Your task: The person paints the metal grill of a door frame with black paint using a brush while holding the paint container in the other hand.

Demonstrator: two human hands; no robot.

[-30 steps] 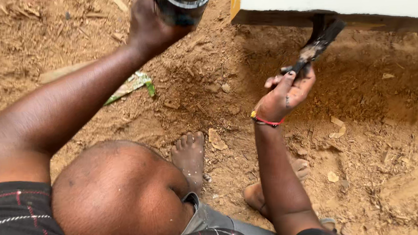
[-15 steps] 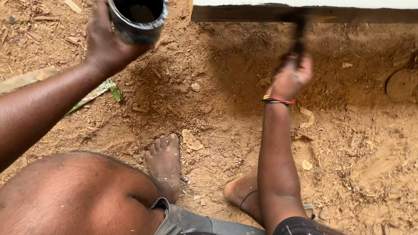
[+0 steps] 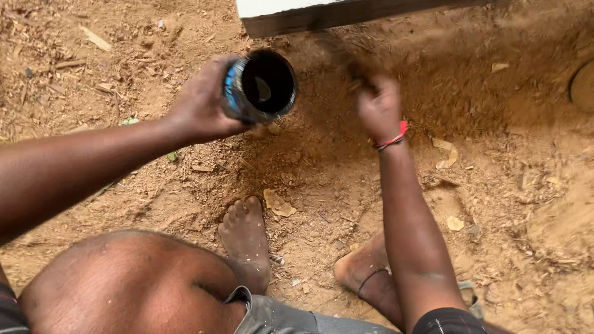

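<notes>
Painting step, judged from the pose: the left hand wraps a dark can with fingers closed, mouth tilted toward the viewer, at centre. The right hand is clenched, seemingly on a blurred brush, under the dark lower edge of a white board at the far side. Bare feet rest on sandy ground.

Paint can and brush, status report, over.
Left hand grips the black paint can, tilted. Right hand shut on a blurred brush under the dark board edge.
</notes>
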